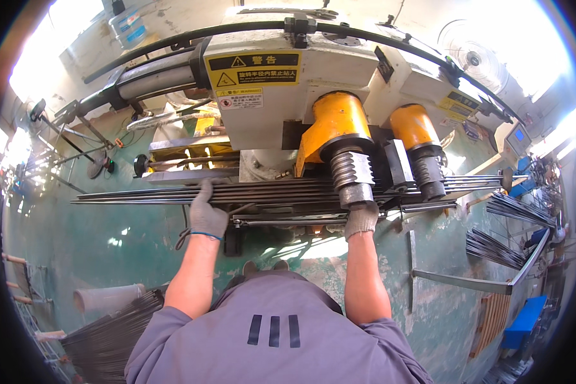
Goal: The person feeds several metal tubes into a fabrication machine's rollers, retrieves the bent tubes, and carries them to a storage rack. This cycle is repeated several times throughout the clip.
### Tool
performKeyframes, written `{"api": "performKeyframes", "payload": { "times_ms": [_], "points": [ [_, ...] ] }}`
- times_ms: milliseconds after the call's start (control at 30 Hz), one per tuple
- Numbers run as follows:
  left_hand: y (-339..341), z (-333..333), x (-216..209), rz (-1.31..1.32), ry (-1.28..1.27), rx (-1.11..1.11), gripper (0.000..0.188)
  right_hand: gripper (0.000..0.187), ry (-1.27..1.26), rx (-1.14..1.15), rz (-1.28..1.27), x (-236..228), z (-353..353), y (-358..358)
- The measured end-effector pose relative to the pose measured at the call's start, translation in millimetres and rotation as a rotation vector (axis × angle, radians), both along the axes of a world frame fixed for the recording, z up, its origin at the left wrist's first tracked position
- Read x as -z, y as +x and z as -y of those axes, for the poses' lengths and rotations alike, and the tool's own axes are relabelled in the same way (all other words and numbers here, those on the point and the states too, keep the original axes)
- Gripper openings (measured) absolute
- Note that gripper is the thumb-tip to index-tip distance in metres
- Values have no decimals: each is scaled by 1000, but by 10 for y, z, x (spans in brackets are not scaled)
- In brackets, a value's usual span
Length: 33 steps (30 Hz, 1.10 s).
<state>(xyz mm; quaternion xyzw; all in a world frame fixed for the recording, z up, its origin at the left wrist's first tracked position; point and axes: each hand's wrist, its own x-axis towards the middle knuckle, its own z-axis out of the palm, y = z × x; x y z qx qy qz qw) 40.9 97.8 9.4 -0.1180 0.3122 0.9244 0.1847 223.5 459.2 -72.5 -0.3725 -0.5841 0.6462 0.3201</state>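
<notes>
A bundle of long dark metal rods [137,196] runs sideways across the machine in front of me. My left hand [208,216], in a grey glove, is closed around the near side of the bundle, one digit lying over the top. Its other fingers are partly hidden. My right hand [362,219], also gloved, reaches up to the lower end of a ribbed metal cylinder [352,169] beneath an orange housing [339,118]. The cylinder and the rods cover its fingertips, so its grip does not show. A second orange housing [413,126] stands to the right.
The white machine body [253,128] fills the far side, with a black hose [237,29] arching above it. More rods [112,333] lie at the lower left beside a pale cylinder [109,297]. Rod bundles [496,248], a metal frame [461,280] and a blue box [525,322] are at right.
</notes>
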Motion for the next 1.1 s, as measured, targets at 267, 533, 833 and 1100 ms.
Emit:
{"api": "performKeyframes", "payload": {
  "times_ms": [267, 533, 833, 1100],
  "points": [
    [-179, 609, -132, 51, 76, -201, 36, 40, -461, 149, -62, -746, 476, 693],
    [66, 236, -73, 10, 23, -96, 29, 24, -530, 132, 95, -213, 691, 916],
    [176, 377, -162, 113, 258, 10, 31, 19, -517, -1, 228, 143, 858, 767],
    [-703, 2581, -134, -20, 134, -373, 38, 25, -791, 202, 408, 1549, 791, 1759]
  ]
}}
